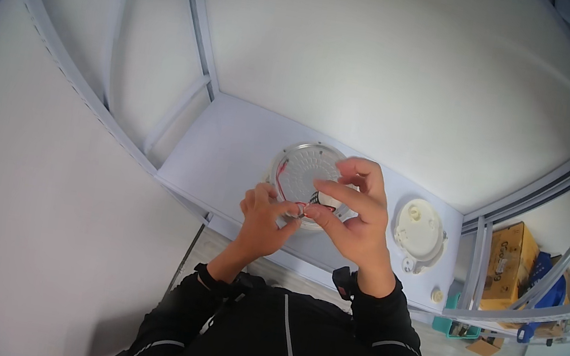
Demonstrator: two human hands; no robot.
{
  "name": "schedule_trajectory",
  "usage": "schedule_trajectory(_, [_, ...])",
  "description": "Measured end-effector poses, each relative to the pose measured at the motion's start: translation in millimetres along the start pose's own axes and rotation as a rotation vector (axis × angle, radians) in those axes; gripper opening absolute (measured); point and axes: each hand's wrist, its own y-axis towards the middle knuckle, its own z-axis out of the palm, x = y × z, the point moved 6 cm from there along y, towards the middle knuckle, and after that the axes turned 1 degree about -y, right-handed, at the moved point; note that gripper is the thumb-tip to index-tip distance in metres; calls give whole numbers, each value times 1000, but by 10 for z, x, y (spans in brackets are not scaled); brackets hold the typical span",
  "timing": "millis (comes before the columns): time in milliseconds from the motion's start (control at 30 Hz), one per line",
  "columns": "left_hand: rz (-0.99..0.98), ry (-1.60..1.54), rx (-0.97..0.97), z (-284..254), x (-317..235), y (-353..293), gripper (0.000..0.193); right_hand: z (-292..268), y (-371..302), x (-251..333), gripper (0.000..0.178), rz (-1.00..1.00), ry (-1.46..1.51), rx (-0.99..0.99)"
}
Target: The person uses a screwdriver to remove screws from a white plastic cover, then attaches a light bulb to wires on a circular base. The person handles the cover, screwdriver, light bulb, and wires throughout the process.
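On the table lies a round lamp-like housing [302, 163] with a pale rim, a ribbed clear disc inside and red wires [280, 185] along its left and near side. My left hand [261, 222] is at the near left rim, thumb and forefinger pinched on the red wires. Over the right part of the housing is my right hand [361, 222]. Its thumb tip meets the left fingertips at the wires, while its forefinger and other fingers are spread apart above. A small white part with dark marks [326, 200] shows partly behind that hand.
To the right on the table [233, 133] lie a white round base [419, 231] with fittings and a small cream round piece [438, 295]. Beyond the frame's right posts are a yellow-brown carton [510, 265], blue plastic items [550, 284] and a teal crate [456, 325].
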Motion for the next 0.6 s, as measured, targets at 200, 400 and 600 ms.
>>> schedule_trajectory(200, [41, -2, 13, 45, 46, -22, 22, 45, -13, -80, 43, 146, 229, -15])
schedule_trajectory(400, [18, -10, 25, 80, 49, -35, 23, 32, 27, -56, 44, 8, 158, -17])
schedule_trajectory(600, [37, -5, 15, 65, 55, -40, 23, -18, -12, -97, 47, 102, 168, -13])
